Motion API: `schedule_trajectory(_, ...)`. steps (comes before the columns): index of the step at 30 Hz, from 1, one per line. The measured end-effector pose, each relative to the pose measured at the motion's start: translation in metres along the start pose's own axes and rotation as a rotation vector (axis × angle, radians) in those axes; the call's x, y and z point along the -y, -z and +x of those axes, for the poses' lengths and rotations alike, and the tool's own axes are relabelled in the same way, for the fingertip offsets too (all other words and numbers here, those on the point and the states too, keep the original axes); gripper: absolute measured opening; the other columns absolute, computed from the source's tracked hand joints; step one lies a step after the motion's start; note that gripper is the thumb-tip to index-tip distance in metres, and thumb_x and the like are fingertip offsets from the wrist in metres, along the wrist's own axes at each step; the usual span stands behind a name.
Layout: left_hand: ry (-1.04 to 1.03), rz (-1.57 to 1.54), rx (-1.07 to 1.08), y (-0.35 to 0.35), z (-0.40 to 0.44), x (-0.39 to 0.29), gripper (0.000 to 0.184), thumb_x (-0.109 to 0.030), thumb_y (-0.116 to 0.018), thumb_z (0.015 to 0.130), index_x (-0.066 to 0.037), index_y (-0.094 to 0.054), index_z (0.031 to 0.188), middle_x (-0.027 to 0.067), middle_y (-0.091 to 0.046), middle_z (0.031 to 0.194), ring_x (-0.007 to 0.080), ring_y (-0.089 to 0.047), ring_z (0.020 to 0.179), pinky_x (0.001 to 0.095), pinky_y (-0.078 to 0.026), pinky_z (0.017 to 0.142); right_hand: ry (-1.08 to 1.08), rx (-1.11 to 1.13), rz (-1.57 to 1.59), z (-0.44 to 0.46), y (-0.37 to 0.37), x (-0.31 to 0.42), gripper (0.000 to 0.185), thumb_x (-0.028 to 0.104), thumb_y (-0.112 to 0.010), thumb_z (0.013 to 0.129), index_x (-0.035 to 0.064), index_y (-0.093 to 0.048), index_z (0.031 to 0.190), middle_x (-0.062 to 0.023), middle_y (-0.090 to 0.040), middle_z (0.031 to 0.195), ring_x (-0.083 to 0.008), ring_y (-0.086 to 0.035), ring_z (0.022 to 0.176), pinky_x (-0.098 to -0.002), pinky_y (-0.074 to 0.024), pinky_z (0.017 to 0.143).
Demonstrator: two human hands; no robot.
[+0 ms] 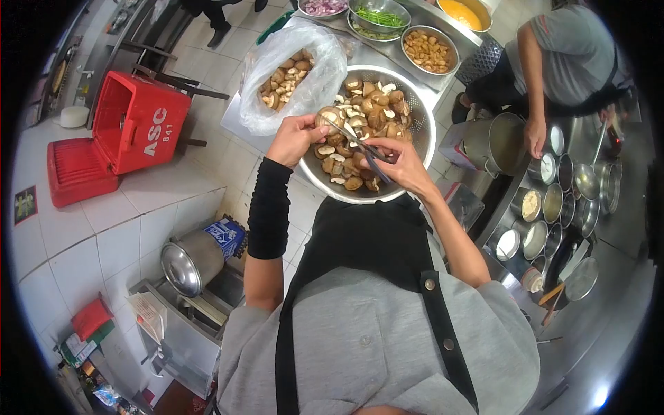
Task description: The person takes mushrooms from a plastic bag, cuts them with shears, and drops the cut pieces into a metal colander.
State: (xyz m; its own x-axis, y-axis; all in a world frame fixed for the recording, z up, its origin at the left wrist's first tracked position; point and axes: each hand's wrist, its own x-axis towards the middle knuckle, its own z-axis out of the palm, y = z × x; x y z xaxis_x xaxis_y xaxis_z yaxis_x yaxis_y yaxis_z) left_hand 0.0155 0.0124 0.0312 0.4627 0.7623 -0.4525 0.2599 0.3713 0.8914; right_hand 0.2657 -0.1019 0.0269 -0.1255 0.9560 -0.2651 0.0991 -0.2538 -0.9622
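Observation:
My left hand (294, 142) pinches a brown mushroom (330, 117) above the left side of a perforated metal colander (420, 104). In my right hand (407, 166) is a pair of scissors (377, 166) with dark handles, its blades reaching up and left to the mushroom. Cut and whole mushrooms (377, 114) fill much of the colander below both hands. Just behind my left hand stands a clear plastic bag (252, 104) with more mushrooms (294, 72) inside. Whether the blades are closed on the mushroom I cannot tell.
Bowls of chopped onion (324, 5), green vegetables (379, 17) and brown diced pieces (429, 52) stand at the back. To the right, a co-worker's hand (535, 135) is over a counter of small metal pots (552, 194). A red box (149, 128) sits at left.

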Motion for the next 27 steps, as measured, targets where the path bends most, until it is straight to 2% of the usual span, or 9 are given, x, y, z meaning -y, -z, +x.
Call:
schedule_trajectory(2,0.065,-0.106,0.075,0.001,0.001,0.002,0.031,-0.008,-0.065,0.098,0.007,-0.067,0.125,0.0049,-0.073,0.108,0.0077,-0.062,0.091,0.0225,-0.049,0.082,-0.058,0.001,-0.007,-0.007,0.004,-0.007,0.046,0.021,-0.083,0.085,-0.0019,-0.070,0.123,0.0029,-0.062,0.073,-0.0037,-0.047,0.066,-0.0224,-0.0344,0.058)
schedule_trajectory(3,0.100,-0.177,0.072,-0.003,-0.001,-0.001,0.017,-0.006,-0.066,0.097,0.005,-0.072,0.109,0.0004,-0.069,0.091,0.0074,-0.056,0.076,0.0229,-0.047,0.074,-0.016,-0.018,0.060,-0.010,0.002,-0.011,0.048,0.020,-0.083,0.085,-0.0015,-0.070,0.125,0.0054,-0.058,0.071,-0.0036,-0.045,0.065,-0.0219,-0.0323,0.058)
schedule_trajectory(12,0.191,-0.279,0.381,-0.008,0.008,0.013,0.013,-0.010,-0.067,0.096,0.001,-0.071,0.102,-0.0017,-0.063,0.082,0.0055,-0.053,0.071,0.0222,-0.044,0.065,-0.119,-0.061,0.232,-0.036,0.003,-0.040,0.040,0.014,-0.078,0.090,-0.0011,-0.069,0.127,0.0079,-0.056,0.069,-0.0025,-0.043,0.063,-0.0228,-0.0311,0.056)
schedule_trajectory(15,0.184,0.094,0.415,-0.023,0.007,0.015,0.024,-0.014,-0.070,0.094,0.002,-0.071,0.111,0.0004,-0.065,0.082,0.0071,-0.058,0.073,0.0246,-0.049,0.068,-0.168,-0.104,0.239,-0.048,0.009,-0.035,0.038,0.012,-0.076,0.091,-0.0009,-0.069,0.126,0.0077,-0.057,0.067,-0.0017,-0.043,0.060,-0.0232,-0.0303,0.054)
schedule_trajectory(19,-0.040,0.350,0.247,-0.058,-0.016,-0.004,0.047,-0.013,-0.070,0.094,0.002,-0.061,0.138,0.0044,-0.070,0.090,0.0107,-0.063,0.076,0.0248,-0.050,0.075,-0.106,-0.183,0.083,-0.065,0.035,-0.047,0.037,0.012,-0.076,0.091,0.0000,-0.070,0.126,0.0088,-0.055,0.065,-0.0003,-0.041,0.058,-0.0230,-0.0278,0.053)
schedule_trajectory(22,-0.175,0.380,0.039,-0.061,-0.023,-0.006,0.048,-0.015,-0.074,0.089,-0.001,-0.064,0.135,0.0132,-0.074,0.098,0.0154,-0.070,0.088,0.0292,-0.054,0.080,-0.120,-0.312,0.145,-0.070,0.047,-0.040,0.036,0.011,-0.076,0.091,0.0006,-0.070,0.125,0.0096,-0.054,0.064,0.0006,-0.040,0.057,-0.0224,-0.0261,0.053)
schedule_trajectory(23,-0.150,0.255,-0.064,-0.055,-0.019,-0.002,0.040,-0.012,-0.070,0.091,-0.002,-0.068,0.129,0.0167,-0.074,0.102,0.0171,-0.072,0.089,0.0326,-0.055,0.080,-0.109,-0.340,0.146,-0.069,0.049,-0.038,0.035,0.011,-0.076,0.091,0.0006,-0.070,0.125,0.0096,-0.054,0.064,0.0007,-0.040,0.057,-0.0222,-0.0266,0.052)
schedule_trajectory(25,-0.245,0.401,-0.321,-0.027,-0.008,-0.014,0.028,-0.008,-0.066,0.092,-0.001,-0.072,0.118,0.0178,-0.074,0.099,0.0208,-0.073,0.090,0.0352,-0.056,0.081,-0.086,-0.396,0.150,-0.067,0.051,-0.035,0.034,0.010,-0.075,0.092,0.0006,-0.070,0.125,0.0096,-0.054,0.064,0.0008,-0.040,0.057,-0.0219,-0.0275,0.052)
schedule_trajectory(27,-0.435,0.552,-0.525,0.017,0.022,-0.004,0.024,-0.003,-0.060,0.095,-0.004,-0.075,0.114,0.0116,-0.076,0.098,0.0143,-0.072,0.092,0.0301,-0.056,0.081,-0.040,-0.432,0.164,-0.062,0.048,-0.033,0.033,0.007,-0.072,0.092,0.0003,-0.070,0.125,0.0092,-0.054,0.065,0.0006,-0.040,0.058,-0.0216,-0.0297,0.052)
